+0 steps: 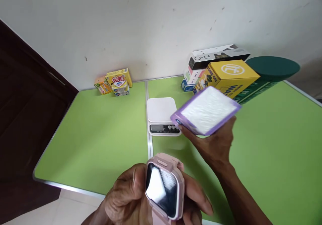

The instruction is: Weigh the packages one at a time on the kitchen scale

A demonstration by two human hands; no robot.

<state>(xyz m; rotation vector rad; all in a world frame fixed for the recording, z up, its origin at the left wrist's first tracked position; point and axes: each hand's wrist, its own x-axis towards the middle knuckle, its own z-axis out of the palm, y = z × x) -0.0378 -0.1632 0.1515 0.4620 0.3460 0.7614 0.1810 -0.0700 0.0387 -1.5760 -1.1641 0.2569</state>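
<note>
Low in the view, my left hand [128, 191] is closed around a pink smartwatch [164, 186], thumb on one side and fingers on the other. The watch face is dark with a bright reflection. Farther right, my right hand [216, 144] grips a purple-edged pack [210, 109] with a white, ribbed face that looks like tissues. Most of that hand's fingers are hidden behind the pack. Behind them lies a white kitchen scale [162, 109] with a display and buttons along its front; the pack's left corner overlaps the scale's edge in view.
On the green table [100, 134], several small boxes [118, 80] stand at the back left by the wall. At the back right are a yellow box [231, 75], a black-and-white box [218, 55] stacked on others, and a dark green container [273, 67]. A metal seam divides the tabletop.
</note>
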